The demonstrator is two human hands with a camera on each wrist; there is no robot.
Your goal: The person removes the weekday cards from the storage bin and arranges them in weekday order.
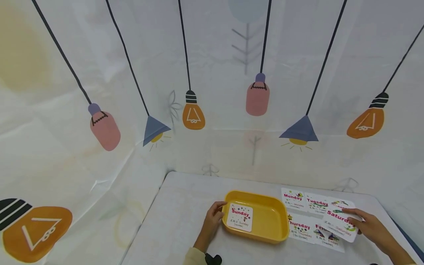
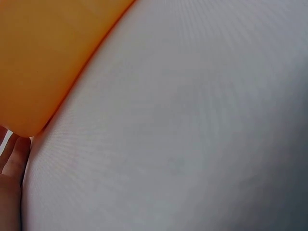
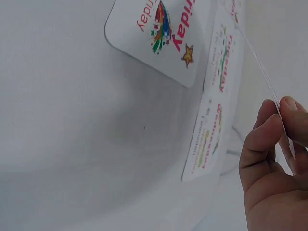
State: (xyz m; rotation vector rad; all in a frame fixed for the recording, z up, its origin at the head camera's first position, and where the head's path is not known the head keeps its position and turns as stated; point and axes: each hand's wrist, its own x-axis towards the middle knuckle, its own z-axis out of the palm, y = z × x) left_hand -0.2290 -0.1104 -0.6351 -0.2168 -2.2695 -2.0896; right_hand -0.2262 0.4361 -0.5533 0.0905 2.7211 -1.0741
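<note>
My left hand [image 1: 212, 221] holds the left side of a yellow plastic tray [image 1: 269, 221], fingers at its rim. In the left wrist view the fingers [image 2: 17, 156] touch the tray's lower corner. A Sunday card [image 1: 240, 217] lies inside the tray at the left. Between thumb and fingers, my right hand [image 1: 371, 225] pinches a Saturday card [image 1: 339, 223], raised and tilted above the other cards. In the right wrist view that card appears edge-on. Beneath it, the Friday card [image 1: 326, 237] and Wednesday card [image 3: 207, 137] are partly covered in the head view.
Right of the tray, a Monday card [image 1: 293, 198], Tuesday card [image 1: 316, 203] and Thursday card [image 1: 301, 229] lie on the white-covered table [image 1: 172, 217]. Behind stands a white curtain [image 1: 218, 147] printed with hanging lamps. The table's far edge runs close behind the cards.
</note>
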